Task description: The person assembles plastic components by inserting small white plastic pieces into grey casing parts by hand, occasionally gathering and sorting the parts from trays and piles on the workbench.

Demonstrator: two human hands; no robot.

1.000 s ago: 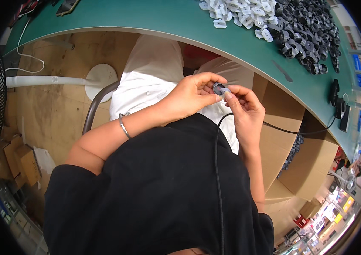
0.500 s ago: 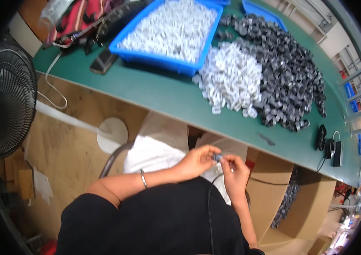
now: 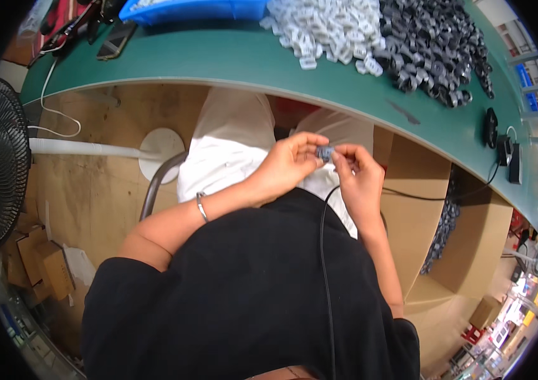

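Note:
Above my lap, just short of the table's front edge, my left hand (image 3: 289, 161) and my right hand (image 3: 359, 174) meet at a small dark grey plastic part (image 3: 324, 153). Fingertips of both hands pinch it from either side. Its exact kind is too small to make out. Beyond my hands, on the green table (image 3: 218, 57), lies a heap of small white plastic pieces (image 3: 326, 31). Against its right side is a larger heap of black plastic pieces (image 3: 430, 50).
At the back left stands a blue tray (image 3: 202, 11), with a phone (image 3: 117, 41) beside it. A black fan (image 3: 3, 164) is at far left. Right of my legs, a cardboard box (image 3: 465, 247) holds more grey parts. A black cable (image 3: 427, 197) runs past my right hand.
The view has tilted down, so the table and heaps sit higher in the picture. Both hands still hold the small dark grey part together.

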